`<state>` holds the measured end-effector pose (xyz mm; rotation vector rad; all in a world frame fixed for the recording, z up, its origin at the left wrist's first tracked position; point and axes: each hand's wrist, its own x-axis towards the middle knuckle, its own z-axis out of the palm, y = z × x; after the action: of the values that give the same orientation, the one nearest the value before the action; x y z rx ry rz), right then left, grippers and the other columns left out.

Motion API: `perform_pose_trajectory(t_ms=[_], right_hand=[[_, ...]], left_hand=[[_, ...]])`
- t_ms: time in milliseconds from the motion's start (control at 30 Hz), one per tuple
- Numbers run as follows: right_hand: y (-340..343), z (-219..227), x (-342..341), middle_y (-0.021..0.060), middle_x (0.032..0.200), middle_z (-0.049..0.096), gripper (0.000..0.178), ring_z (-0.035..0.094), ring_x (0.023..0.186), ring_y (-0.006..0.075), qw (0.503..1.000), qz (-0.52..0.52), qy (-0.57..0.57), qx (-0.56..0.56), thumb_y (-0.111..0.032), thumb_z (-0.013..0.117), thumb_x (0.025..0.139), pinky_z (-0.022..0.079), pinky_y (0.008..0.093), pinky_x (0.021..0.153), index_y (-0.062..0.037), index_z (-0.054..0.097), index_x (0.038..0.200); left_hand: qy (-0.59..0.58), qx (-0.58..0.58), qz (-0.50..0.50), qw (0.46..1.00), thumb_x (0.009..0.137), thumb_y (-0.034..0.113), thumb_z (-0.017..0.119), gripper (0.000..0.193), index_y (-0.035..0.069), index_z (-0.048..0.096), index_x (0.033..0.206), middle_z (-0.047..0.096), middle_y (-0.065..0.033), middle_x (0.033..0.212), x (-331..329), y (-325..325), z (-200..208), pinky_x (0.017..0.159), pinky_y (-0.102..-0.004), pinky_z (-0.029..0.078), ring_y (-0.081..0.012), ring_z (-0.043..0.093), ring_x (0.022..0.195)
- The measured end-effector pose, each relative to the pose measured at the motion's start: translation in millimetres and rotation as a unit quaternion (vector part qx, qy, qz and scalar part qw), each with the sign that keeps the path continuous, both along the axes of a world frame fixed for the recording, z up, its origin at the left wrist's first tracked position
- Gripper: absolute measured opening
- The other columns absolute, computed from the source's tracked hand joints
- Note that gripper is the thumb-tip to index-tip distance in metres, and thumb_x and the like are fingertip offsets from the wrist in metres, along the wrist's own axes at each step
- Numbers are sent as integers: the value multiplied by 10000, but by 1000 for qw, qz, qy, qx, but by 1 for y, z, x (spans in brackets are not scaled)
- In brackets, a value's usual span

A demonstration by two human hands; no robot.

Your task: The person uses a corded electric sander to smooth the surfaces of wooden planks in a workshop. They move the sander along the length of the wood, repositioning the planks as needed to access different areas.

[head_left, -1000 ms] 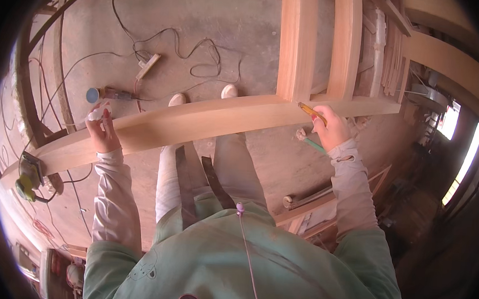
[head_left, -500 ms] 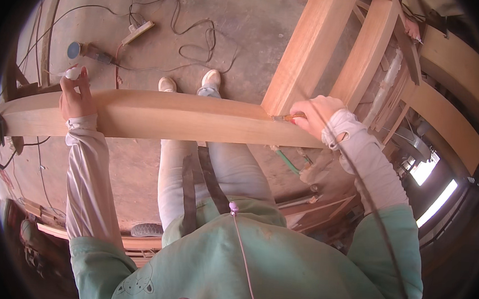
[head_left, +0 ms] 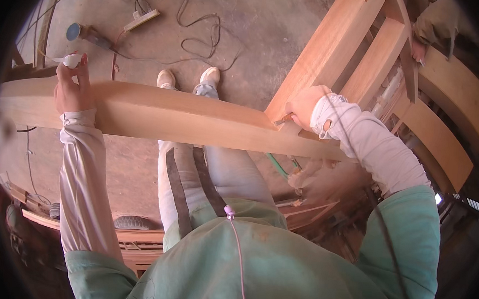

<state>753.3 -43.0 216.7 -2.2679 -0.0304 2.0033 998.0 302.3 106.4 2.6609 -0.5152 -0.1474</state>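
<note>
A long, curved, pale wooden beam (head_left: 186, 116) lies crosswise in front of me. My left hand (head_left: 73, 90) rests over its left part, fingers closed on a small white bottle (head_left: 72, 60) with a thin pointed nozzle. At the right, my right hand (head_left: 305, 107) is closed on a small tool (head_left: 284, 119) with an orange-brown handle and a thin flat tip; its exact kind is unclear. The tip is at the corner where a second wooden beam (head_left: 325, 50) meets the long one. My fingers hide most of the handle.
On the floor are a power tool (head_left: 88, 35), a white power strip (head_left: 141, 20) and a looping black cord (head_left: 216, 38). Another person's hand (head_left: 418, 52) is at the upper right, near curved wooden boards (head_left: 457, 91). A dark cable (head_left: 390, 235) hangs across my right arm.
The view has shifted a little. My right hand has turned and drawn the tool closer to the beams' corner. The left hand still holds the bottle over the beam.
</note>
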Motion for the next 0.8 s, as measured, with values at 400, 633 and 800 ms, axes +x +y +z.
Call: perform_pose_trajectory(t_ms=[400,633,800], right_hand=[[-7,-8,-5,92,971,691,213,653,925,297,999,-41,19,4,-235,568,856,523,415,769,-184,710,1006],[-14,-25,-15,111,1041,683,240,650,970,302,997,-33,43,51,-234,560,868,521,416,804,-191,702,1057],[-8,-52,-33,109,1038,685,239,650,970,296,998,-25,25,50,-230,574,860,521,411,816,-173,698,1056]], left_hand=[[6,43,-1,999,934,262,546,200,106,591,1051,693,-83,896,-5,-2,5,710,-419,477,-337,645,853],[6,27,-10,1000,925,266,582,190,98,586,1013,694,-81,900,-4,-4,8,711,-415,470,-326,643,849],[-1,17,-15,1000,918,262,597,190,93,591,1004,693,-63,891,-4,-6,9,700,-407,472,-319,647,818]])
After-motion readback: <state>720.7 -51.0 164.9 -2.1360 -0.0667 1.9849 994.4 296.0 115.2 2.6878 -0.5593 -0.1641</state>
